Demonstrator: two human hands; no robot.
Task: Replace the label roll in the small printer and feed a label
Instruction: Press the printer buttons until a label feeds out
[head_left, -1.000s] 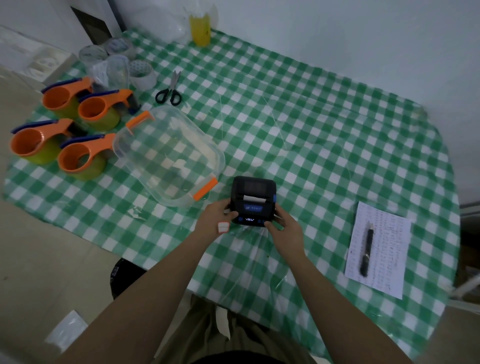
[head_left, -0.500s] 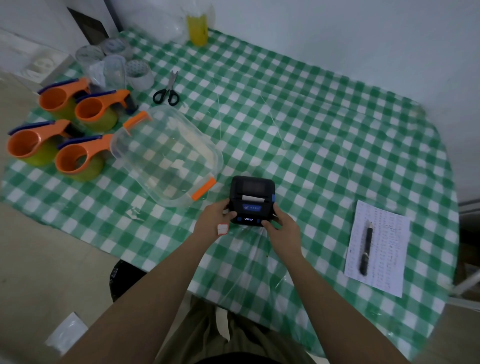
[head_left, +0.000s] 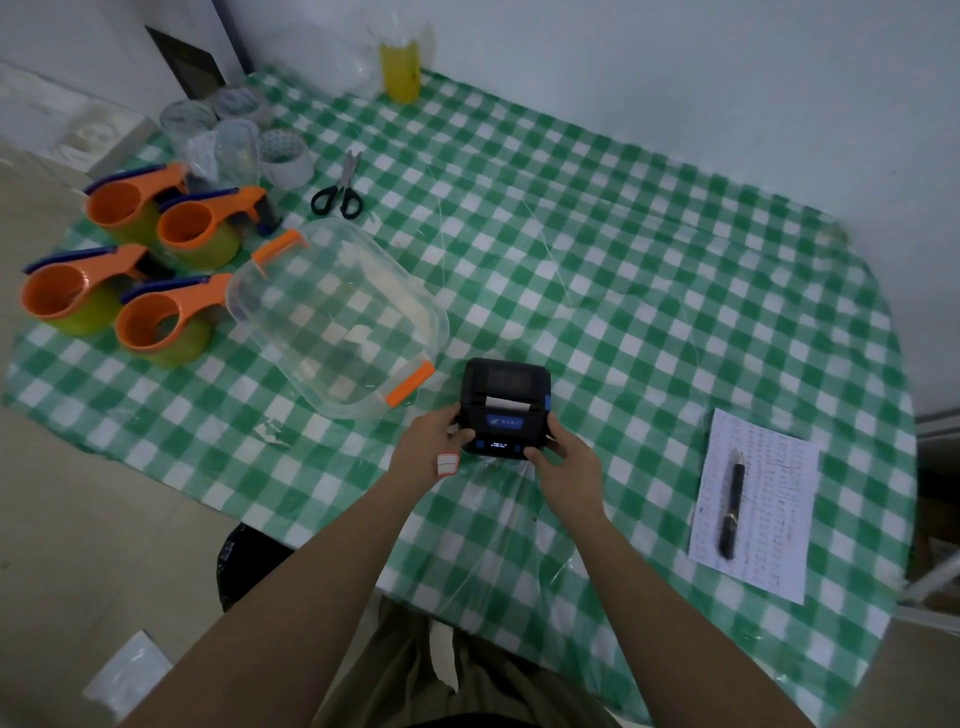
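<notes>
A small black label printer (head_left: 505, 402) sits on the green checked tablecloth (head_left: 623, 291), lid closed, with a white label end (head_left: 506, 402) showing at its slot. My left hand (head_left: 431, 447) grips the printer's left side, thumb by the blue front buttons. A small red-bordered label (head_left: 447, 464) is stuck on the back of that hand. My right hand (head_left: 563, 460) holds the printer's right front corner, thumb on its front panel.
A clear plastic box with orange latches (head_left: 337, 322) lies just left of the printer. Orange tape dispensers (head_left: 156, 270), tape rolls (head_left: 280, 156) and scissors (head_left: 340, 189) are at the back left. A printed sheet (head_left: 779, 467) with a pen (head_left: 731, 506) lies on the right.
Both hands stay on the printer; only the camera view has shifted slightly.
</notes>
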